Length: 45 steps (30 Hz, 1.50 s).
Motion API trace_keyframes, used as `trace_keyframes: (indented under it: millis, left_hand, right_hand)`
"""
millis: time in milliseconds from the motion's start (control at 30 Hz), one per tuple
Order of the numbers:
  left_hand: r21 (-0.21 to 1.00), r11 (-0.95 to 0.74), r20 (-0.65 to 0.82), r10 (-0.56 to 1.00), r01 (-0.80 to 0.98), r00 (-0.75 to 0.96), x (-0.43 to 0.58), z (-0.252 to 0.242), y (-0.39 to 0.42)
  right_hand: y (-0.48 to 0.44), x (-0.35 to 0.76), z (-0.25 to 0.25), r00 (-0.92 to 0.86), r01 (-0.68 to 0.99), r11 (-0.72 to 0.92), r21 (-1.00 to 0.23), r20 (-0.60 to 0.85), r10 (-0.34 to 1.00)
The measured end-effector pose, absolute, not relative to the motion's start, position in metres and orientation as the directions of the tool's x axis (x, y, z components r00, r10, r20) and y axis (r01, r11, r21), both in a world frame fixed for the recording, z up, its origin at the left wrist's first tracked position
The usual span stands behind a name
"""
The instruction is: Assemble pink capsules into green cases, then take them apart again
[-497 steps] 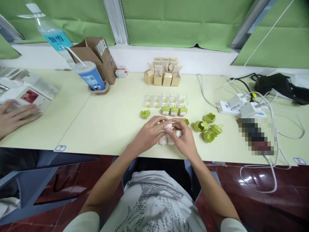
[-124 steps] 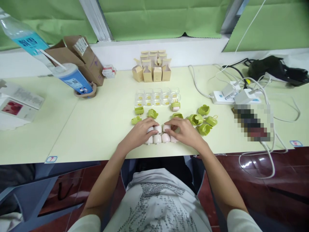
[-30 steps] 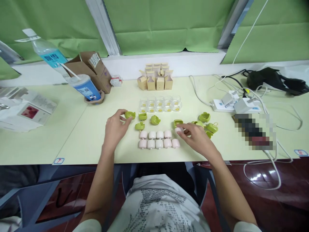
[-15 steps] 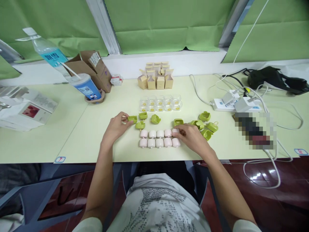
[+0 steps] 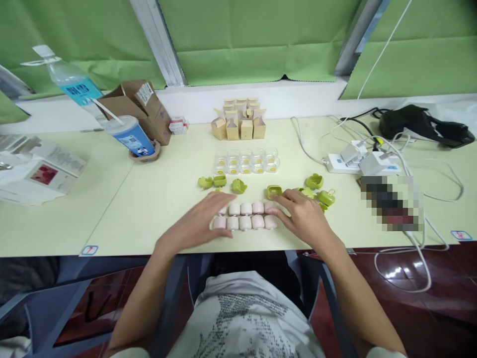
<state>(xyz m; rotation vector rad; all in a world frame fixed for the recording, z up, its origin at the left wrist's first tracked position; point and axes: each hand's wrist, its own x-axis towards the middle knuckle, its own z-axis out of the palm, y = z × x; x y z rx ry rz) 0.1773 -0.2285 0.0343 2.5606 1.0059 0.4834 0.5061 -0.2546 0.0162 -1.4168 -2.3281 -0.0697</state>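
Two rows of small pale pink cases (image 5: pixel 245 216) lie near the front edge of the pale yellow table (image 5: pixel 160 199). My left hand (image 5: pixel 201 221) rests flat against the left end of the rows, fingers stretched out. At the right end my right hand (image 5: pixel 300 216) lies with fingers extended, touching the pink cases. Neither hand holds anything. Several green silicone covers (image 5: pixel 219 181) sit just behind the rows on the left, one green cover (image 5: pixel 274 190) lies by my right fingers, and more green covers (image 5: pixel 319 190) are heaped to the right.
Behind stand clear plastic boxes (image 5: pixel 246 161) and small tan cartons (image 5: pixel 239 124). At the left are a blue cup (image 5: pixel 130 136), a water bottle (image 5: pixel 70 84), a brown cardboard box (image 5: pixel 139 102) and white packages (image 5: pixel 37 169). A power strip (image 5: pixel 359 161) with cables lies at the right.
My left hand let go of a green cover at the left and came back to the pink rows. My right hand set a pink case into the row and flattened beside it.
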Motion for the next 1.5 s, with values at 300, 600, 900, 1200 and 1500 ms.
trace_keyframes:
  millis: [300, 600, 900, 1200, 1500]
  left_hand:
    - [0.262, -0.721, 0.148, 0.687, 0.642, 0.711, 0.167, 0.01, -0.246]
    - [0.472, -0.661, 0.209, 0.726, 0.583, 0.655, 0.166, -0.002, -0.231]
    - [0.471, -0.675, 0.19, 0.706, 0.568, 0.682, 0.157, -0.001, -0.223]
    - [0.296, -0.771, 0.227, 0.63, 0.564, 0.742, 0.189, -0.013, -0.218]
    - [0.092, -0.825, 0.28, 0.558, 0.557, 0.781, 0.202, -0.022, -0.21]
  right_hand:
    - [-0.257, 0.491, -0.005, -0.651, 0.634, 0.762, -0.136, 0.438, 0.62]
    - [-0.252, 0.493, -0.024, -0.658, 0.626, 0.752, -0.208, 0.378, 0.652]
    - [-0.246, 0.48, -0.023, -0.679, 0.642, 0.747, -0.174, 0.323, 0.659]
    - [-0.247, 0.468, -0.018, -0.664, 0.722, 0.692, 0.003, 0.282, 0.692]
    - [-0.239, 0.466, -0.021, -0.711, 0.693, 0.713, 0.106, 0.261, 0.653]
